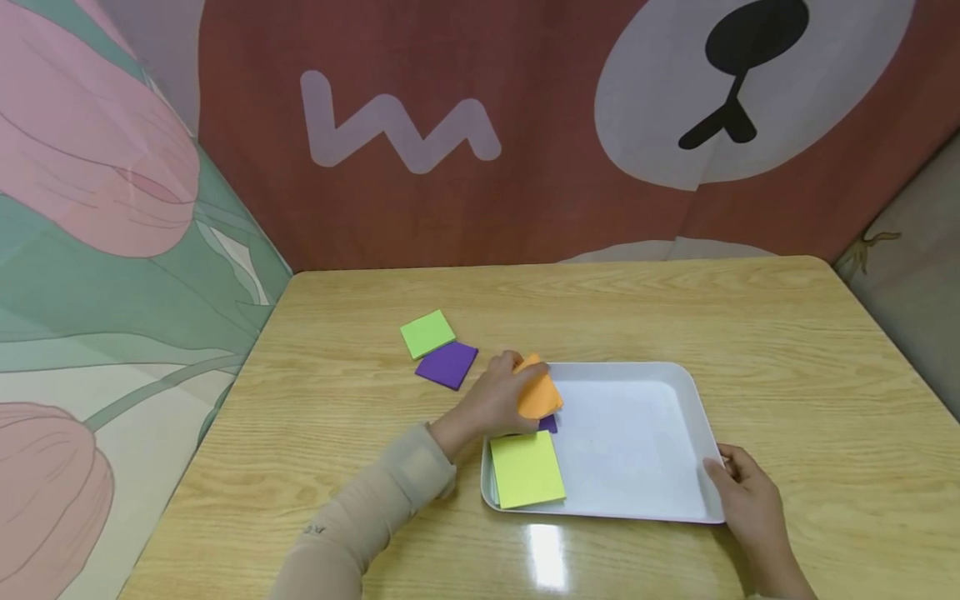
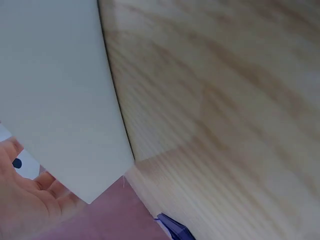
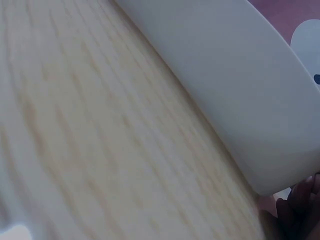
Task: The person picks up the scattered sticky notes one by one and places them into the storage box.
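Note:
My left hand (image 1: pixel 498 398) grips an orange sticky note pad (image 1: pixel 538 396) tilted over the left end of a white tray (image 1: pixel 637 442). Under it a corner of a purple pad (image 1: pixel 549 423) shows, the rest hidden by the hand. A yellow-green pad (image 1: pixel 527 469) lies in the tray's front left corner, with a pale green edge beneath it. On the tray's right rim, near the front corner, my right hand (image 1: pixel 750 500) holds on with its thumb over the edge. The tray's outer wall (image 3: pixel 225 75) fills much of the right wrist view, fingers at its lower corner.
Left of the tray, a green pad (image 1: pixel 427 333) and a purple pad (image 1: pixel 447 365) lie on the wooden table (image 1: pixel 337 375), their edges meeting. A brown printed curtain (image 1: pixel 450 217) hangs along the table's back edge, and a floral one (image 1: pixel 112 333) on the left.

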A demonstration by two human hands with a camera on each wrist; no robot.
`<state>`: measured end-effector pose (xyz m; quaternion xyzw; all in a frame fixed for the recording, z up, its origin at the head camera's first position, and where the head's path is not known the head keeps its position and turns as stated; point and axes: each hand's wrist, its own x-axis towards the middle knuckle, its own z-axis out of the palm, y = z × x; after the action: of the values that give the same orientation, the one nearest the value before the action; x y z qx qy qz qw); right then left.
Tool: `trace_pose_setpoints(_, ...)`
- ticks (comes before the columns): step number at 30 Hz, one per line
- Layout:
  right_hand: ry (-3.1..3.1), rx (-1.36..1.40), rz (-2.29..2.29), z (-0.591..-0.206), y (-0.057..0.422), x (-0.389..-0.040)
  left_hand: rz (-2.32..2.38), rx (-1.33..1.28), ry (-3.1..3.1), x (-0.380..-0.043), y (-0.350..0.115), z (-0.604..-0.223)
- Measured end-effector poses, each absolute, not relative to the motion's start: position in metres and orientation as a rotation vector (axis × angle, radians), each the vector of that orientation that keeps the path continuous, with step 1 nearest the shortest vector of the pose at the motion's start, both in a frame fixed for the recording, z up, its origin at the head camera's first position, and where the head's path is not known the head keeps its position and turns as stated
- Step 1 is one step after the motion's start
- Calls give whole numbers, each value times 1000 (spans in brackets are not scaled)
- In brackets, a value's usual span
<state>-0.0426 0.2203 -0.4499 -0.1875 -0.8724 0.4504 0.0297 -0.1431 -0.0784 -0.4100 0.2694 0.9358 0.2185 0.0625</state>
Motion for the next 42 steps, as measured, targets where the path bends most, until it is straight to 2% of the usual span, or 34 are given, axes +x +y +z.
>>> trace_pose_setpoints(42,-2678,-573,1365,-449,219,-43,368,873,2623,-153,-78,-408)
